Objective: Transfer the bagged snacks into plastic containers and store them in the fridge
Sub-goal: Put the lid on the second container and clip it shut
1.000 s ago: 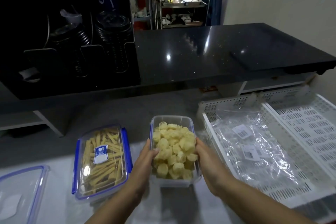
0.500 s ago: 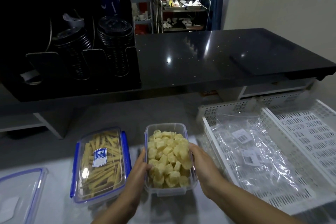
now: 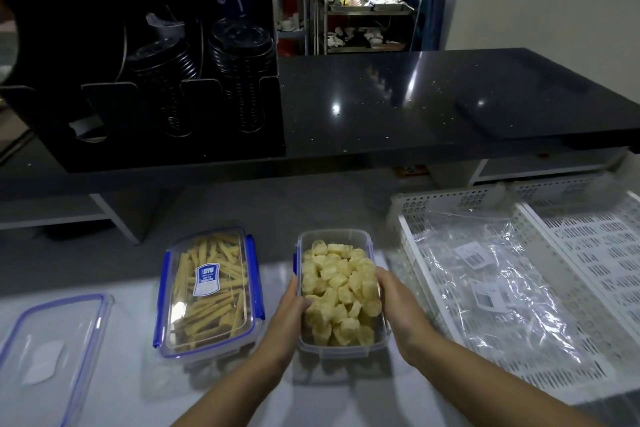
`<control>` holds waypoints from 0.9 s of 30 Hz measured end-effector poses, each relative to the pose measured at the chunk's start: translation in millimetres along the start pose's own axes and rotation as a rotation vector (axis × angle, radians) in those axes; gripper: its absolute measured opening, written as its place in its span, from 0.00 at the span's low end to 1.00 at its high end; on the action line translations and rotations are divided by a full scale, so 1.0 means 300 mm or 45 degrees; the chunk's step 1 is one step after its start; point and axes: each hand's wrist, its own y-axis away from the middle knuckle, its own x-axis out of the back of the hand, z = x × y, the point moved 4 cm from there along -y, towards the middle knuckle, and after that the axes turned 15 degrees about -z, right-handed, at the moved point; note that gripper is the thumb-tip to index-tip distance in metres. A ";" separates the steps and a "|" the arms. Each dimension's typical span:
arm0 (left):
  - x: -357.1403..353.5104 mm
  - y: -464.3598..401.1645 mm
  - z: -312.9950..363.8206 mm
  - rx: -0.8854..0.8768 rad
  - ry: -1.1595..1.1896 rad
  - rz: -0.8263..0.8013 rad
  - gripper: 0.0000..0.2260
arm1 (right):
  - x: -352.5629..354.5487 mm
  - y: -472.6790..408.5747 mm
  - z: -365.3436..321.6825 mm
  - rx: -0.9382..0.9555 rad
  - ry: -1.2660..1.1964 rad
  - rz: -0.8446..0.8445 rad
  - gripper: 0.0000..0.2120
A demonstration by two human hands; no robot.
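A clear plastic container (image 3: 341, 349) heaped with round yellow snack pieces (image 3: 337, 291) stands lidless on the white counter, near the front middle. My left hand (image 3: 289, 310) grips its left wall and my right hand (image 3: 393, 302) grips its right wall. Left of it stands a second container (image 3: 207, 291) full of yellow snack sticks, closed with a clear lid that has blue clips and a blue label. A loose clear lid with a blue rim (image 3: 52, 350) lies at the front left. Empty clear bags (image 3: 485, 288) with barcode stickers lie in a white tray.
The white perforated tray (image 3: 415, 270) fills the right side of the counter. A raised black counter (image 3: 433, 104) runs across behind, with a black holder (image 3: 145, 80) of stacked cup lids on its left. A metal rack with dishes (image 3: 367, 21) stands far back.
The open container, held in both hands, has shifted slightly away from the tray and towards me. My view has tilted a little.
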 end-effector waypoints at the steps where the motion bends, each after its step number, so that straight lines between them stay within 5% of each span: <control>1: 0.005 0.000 0.002 0.019 -0.032 0.020 0.24 | -0.006 0.000 -0.002 0.026 0.027 -0.009 0.20; 5: -0.012 0.100 0.100 0.040 -0.215 0.085 0.22 | -0.027 0.017 -0.051 0.119 0.198 0.054 0.10; 9: 0.103 0.251 0.156 -0.023 -0.305 0.329 0.22 | -0.051 0.007 -0.095 0.151 0.501 0.076 0.30; 16: 0.424 0.540 0.146 -0.147 -0.467 0.833 0.12 | -0.181 -0.026 -0.182 0.217 0.577 -0.088 0.28; 21: 0.735 0.672 -0.025 0.312 -0.777 1.182 0.29 | -0.294 -0.049 -0.192 0.241 0.575 -0.175 0.30; 24: 0.816 0.700 -0.085 0.860 -1.064 1.154 0.53 | -0.339 -0.061 -0.187 0.258 0.551 -0.221 0.30; 27: 0.837 0.722 -0.117 1.080 -1.091 1.090 0.63 | -0.372 -0.069 -0.178 0.266 0.569 -0.253 0.30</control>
